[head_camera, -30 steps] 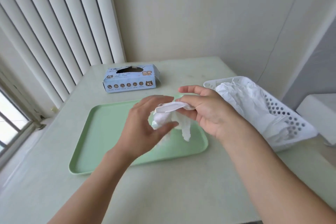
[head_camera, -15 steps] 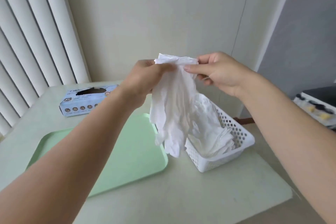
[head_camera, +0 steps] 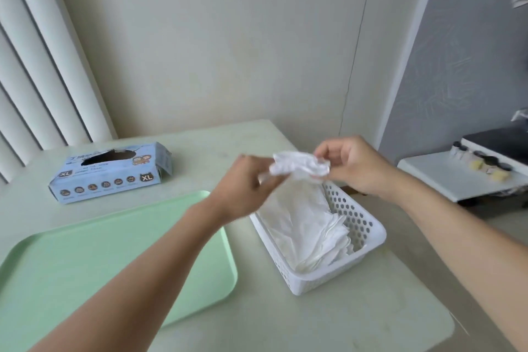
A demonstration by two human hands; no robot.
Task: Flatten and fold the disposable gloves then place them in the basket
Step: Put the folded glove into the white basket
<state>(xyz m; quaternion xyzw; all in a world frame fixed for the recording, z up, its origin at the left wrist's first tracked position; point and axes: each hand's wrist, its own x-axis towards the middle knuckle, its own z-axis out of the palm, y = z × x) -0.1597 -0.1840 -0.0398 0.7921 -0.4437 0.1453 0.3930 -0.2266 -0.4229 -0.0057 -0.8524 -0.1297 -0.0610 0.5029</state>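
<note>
I see both grips pinching a crumpled white glove (head_camera: 300, 166), left hand (head_camera: 243, 188) at 9 o'clock, right hand (head_camera: 354, 166) at 3, above the basket (head_camera: 360, 237) of gloves.

One head-worn camera looks forward and down from close behind the raised fingers (head_camera: 323, 153); below them sits the basket (head_camera: 368, 226), left of them the tray (head_camera: 85, 266), beyond them the wall.

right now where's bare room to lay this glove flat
The green tray, between the glove box and the white basket, is bare. The table in front of the basket is free too. The basket itself is crowded with gloves.
</note>
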